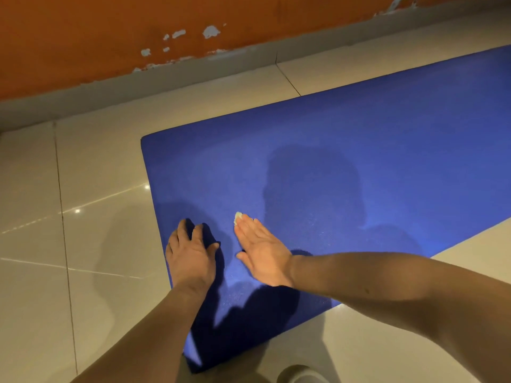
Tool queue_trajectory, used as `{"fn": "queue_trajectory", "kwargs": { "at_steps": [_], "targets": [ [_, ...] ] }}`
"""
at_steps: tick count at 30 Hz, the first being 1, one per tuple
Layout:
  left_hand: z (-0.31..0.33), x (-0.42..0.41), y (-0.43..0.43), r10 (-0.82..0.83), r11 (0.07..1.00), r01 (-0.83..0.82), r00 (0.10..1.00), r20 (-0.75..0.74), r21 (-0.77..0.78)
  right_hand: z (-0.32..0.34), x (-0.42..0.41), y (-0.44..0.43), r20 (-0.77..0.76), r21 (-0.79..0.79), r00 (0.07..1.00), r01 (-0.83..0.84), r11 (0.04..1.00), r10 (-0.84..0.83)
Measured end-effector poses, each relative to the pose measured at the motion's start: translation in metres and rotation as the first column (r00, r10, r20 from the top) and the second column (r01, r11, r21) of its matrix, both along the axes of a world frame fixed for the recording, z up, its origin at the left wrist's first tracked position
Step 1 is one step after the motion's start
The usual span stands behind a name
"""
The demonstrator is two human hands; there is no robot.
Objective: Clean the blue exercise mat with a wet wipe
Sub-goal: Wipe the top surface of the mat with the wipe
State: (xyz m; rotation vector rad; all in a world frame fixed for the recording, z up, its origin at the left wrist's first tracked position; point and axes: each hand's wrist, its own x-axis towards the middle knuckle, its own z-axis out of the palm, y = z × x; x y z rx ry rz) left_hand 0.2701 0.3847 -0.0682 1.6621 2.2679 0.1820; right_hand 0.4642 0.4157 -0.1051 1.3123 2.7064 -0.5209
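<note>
While the left hand (190,257) lies flat on the mat (345,150), flat right hand (262,251) presses the wipe (237,217).

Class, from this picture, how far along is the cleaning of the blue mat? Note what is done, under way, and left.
Done: the blue exercise mat lies unrolled on the pale tiled floor. Under way: the right hand presses a small white wet wipe flat onto it, the left hand resting beside. Left: likely most of the mat's far stretch.
</note>
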Motion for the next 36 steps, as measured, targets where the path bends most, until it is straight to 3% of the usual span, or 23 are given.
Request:
{"fn": "queue_trajectory", "kwargs": {
  "at_steps": [3,6,8,10,12,15,18,20,23,26,29,33,36],
  "targets": [
    [-0.001,-0.007,0.017,-0.065,0.995,0.064,0.998,-0.015,-0.073,0.006,0.017,0.029,-0.001,0.004,0.994,-0.105,0.994,0.105],
    [-0.001,-0.012,0.028,-0.117,0.968,0.106,0.992,-0.039,-0.229,0.014,0.038,0.082,0.1,0.019,0.987,0.127,0.992,-0.129],
    [0.0,-0.012,0.03,-0.118,0.958,0.103,0.992,-0.043,-0.268,0.015,0.039,0.104,0.183,0.008,0.938,0.297,0.955,-0.293],
    [0.001,-0.012,0.032,-0.104,0.958,0.089,0.994,-0.041,-0.271,0.011,0.024,0.102,0.164,-0.021,0.922,0.359,0.933,-0.351],
    [0.002,-0.011,0.032,-0.101,0.958,0.084,0.994,-0.048,-0.276,0.007,0.0,0.076,0.11,-0.003,0.95,0.295,0.956,-0.292],
    [0.001,-0.011,0.032,-0.107,0.96,0.086,0.992,-0.063,-0.267,0.004,-0.022,0.037,0.071,0.047,0.997,0.03,0.998,-0.034],
    [-0.001,-0.013,0.031,-0.111,0.964,0.091,0.992,-0.068,-0.249,0.01,-0.005,0.064,0.003,0.013,0.993,-0.115,0.993,0.115],
    [-0.001,-0.014,0.032,-0.117,0.963,0.097,0.991,-0.064,-0.253,0.01,0.012,0.097,0.034,0.023,0.999,-0.027,0.999,0.026],
    [-0.001,-0.016,0.032,-0.129,0.96,0.109,0.99,-0.06,-0.26,0.009,0.026,0.139,0.163,0.024,0.954,0.252,0.967,-0.252],
    [0.0,-0.02,0.039,-0.089,0.985,0.082,0.995,-0.042,-0.149,0.006,-0.001,0.134,0.159,-0.007,0.919,0.365,0.931,-0.36],
    [-0.001,-0.024,0.052,-0.074,0.997,0.074,0.996,-0.053,-0.011,0.002,-0.035,0.091,0.031,0.032,0.974,0.224,0.974,-0.225],
    [-0.008,-0.031,0.079,-0.046,0.999,0.046,0.998,-0.04,0.005,0.005,-0.032,0.086,0.01,0.031,0.997,-0.082,0.996,0.082],
    [-0.012,-0.036,0.098,-0.057,0.998,0.056,0.997,-0.046,-0.034,0.009,-0.009,0.136,0.032,0.018,0.999,0.021,1.0,-0.022]
  ]
}}
